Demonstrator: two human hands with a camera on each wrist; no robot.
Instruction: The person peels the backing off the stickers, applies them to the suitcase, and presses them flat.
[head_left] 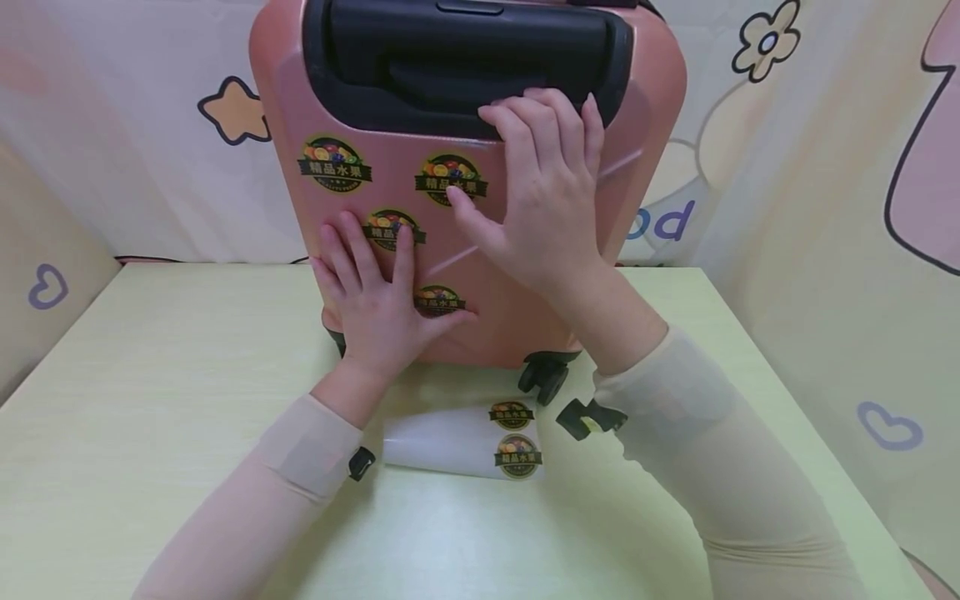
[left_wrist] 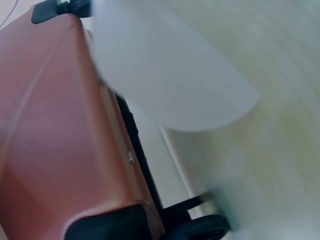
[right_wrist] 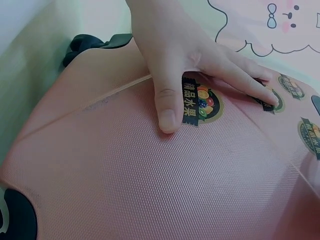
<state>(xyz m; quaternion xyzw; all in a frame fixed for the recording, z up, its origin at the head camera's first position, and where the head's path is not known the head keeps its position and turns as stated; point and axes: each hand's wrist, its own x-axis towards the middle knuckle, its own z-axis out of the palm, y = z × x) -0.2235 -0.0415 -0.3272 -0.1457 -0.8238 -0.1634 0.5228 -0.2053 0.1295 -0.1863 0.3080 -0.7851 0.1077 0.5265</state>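
A pink suitcase (head_left: 495,325) stands on the table with several round fruit stickers on its front. My left hand (head_left: 375,321) lies spread against its lower left, the fingers by the middle sticker (head_left: 390,229) and the thumb just under the lowest sticker (head_left: 438,300). The right wrist view shows that hand (right_wrist: 170,60) too, its thumb beside the nearest sticker (right_wrist: 204,102). My right hand (head_left: 547,183) rests on the upper right, fingertips at the edge of the black handle recess (head_left: 465,75), thumb over the edge of the upper right sticker (head_left: 450,171).
A white backing sheet (head_left: 442,442) with two stickers at its right end lies on the table (head_left: 187,417) before the suitcase. In the left wrist view its curled end (left_wrist: 175,70) rises beside the case. A black caster (head_left: 543,375) supports the suitcase's lower right.
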